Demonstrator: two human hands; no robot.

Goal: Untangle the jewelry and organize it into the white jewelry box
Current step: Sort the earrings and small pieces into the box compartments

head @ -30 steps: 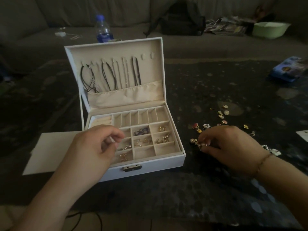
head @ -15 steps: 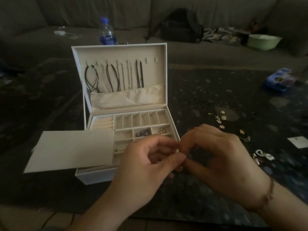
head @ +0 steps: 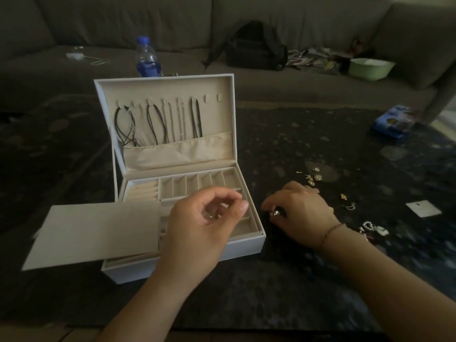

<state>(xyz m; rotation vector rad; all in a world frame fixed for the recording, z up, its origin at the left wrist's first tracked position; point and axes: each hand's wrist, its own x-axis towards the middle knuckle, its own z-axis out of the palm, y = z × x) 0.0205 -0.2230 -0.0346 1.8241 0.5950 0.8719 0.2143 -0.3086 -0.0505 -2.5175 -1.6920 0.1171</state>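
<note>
Over the white jewelry box (head: 244, 244) the left hand (head: 197, 225) pinches a tiny, light, slippery earring (head: 211, 215), right hand (head: 302, 213) pinching another beside it, so fingertip grips only.

This is a living room in a home. A big gray couch (head: 283, 25) stands far past the left hand (head: 207, 218). A black bag (head: 256, 49), some magazines (head: 315, 61) and a green bowl (head: 371, 67) lie on it. A water bottle (head: 146, 58) stands beyond that hand, on the dark table (head: 296, 139).
</note>
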